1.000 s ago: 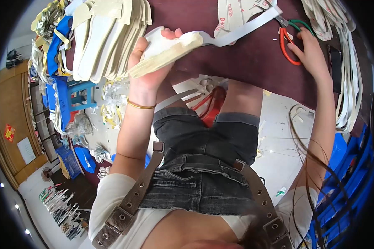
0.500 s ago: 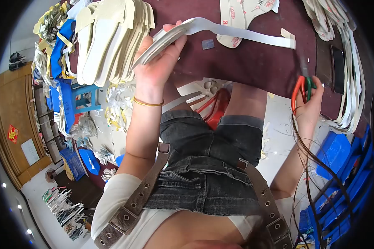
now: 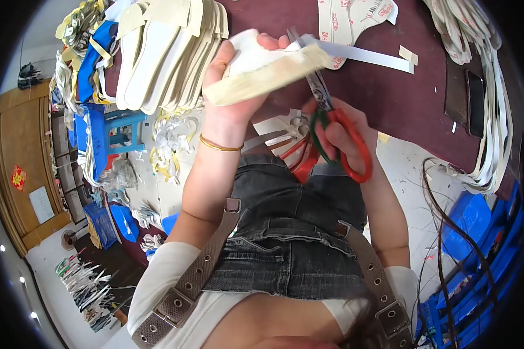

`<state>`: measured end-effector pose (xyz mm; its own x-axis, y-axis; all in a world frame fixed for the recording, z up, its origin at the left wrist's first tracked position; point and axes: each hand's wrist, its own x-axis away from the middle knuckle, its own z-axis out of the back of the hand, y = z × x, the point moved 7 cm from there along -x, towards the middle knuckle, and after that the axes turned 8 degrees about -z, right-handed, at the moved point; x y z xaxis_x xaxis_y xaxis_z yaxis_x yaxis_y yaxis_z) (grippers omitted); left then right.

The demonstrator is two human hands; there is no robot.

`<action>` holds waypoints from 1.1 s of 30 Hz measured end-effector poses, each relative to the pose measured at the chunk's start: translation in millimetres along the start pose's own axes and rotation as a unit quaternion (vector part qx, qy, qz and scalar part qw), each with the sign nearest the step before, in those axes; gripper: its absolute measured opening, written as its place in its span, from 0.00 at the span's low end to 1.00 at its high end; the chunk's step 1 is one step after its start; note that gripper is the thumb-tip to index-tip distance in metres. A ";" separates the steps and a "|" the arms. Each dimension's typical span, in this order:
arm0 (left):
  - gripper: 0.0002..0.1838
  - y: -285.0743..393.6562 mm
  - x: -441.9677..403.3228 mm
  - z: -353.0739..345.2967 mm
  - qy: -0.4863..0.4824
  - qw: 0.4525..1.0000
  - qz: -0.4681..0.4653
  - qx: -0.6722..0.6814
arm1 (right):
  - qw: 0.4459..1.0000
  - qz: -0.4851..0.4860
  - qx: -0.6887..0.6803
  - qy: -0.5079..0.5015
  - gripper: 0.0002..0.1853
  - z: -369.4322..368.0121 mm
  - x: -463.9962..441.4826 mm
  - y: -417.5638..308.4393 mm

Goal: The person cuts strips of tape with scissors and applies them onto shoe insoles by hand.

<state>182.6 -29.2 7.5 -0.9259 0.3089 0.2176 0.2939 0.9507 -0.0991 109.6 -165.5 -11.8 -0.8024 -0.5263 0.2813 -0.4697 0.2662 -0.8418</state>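
Note:
My left hand (image 3: 234, 113) is raised over the table's near edge, its fingers wrapped round a cream-and-white shoe insole (image 3: 261, 80) tilted on its side. From the insole's right end a white strip (image 3: 374, 57) stretches right across the table. My right hand (image 3: 349, 129) grips scissors (image 3: 359, 150) with one red and one green handle. Their blades point up and sit at the insole's right end, where the strip begins; whether they are closed on the strip I cannot tell.
A stack of insoles (image 3: 157, 64) lies on the dark red table (image 3: 384, 93) at left. Printed insole pieces (image 3: 355, 23) lie at the back. A phone (image 3: 475, 103) and a bundle of white strips (image 3: 495, 134) are at right. A blue stool (image 3: 125, 131) stands at lower left.
My right hand has brought the scissors from the far right to the insole's end. My left hand has turned the insole, so its broad side now shows, and moved slightly right.

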 end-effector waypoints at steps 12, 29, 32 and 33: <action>0.18 -8.0 18.4 -19.7 -0.118 0.869 -0.233 -0.420 | 0.866 0.092 0.380 0.313 0.29 69.7 24.1 -91.6; 0.16 -32.8 29.1 -40.4 -0.060 0.834 -0.097 -0.540 | 0.925 0.077 0.355 0.115 0.18 8.0 5.5 -50.1; 0.20 -45.6 31.9 -18.7 -0.079 0.858 -0.035 -0.507 | 0.989 -0.006 0.122 0.087 0.18 7.7 13.5 -5.1; 0.26 -56.6 29.9 -8.3 -0.118 0.901 0.039 -0.416 | 0.995 -0.031 0.018 0.090 0.17 3.9 16.6 9.0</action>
<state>140.2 -73.5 27.6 -0.8907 0.4542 0.0183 0.3449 0.6492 0.6779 93.5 -175.0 -16.5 -0.8262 -0.3874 0.4090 -0.5100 0.2060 -0.8351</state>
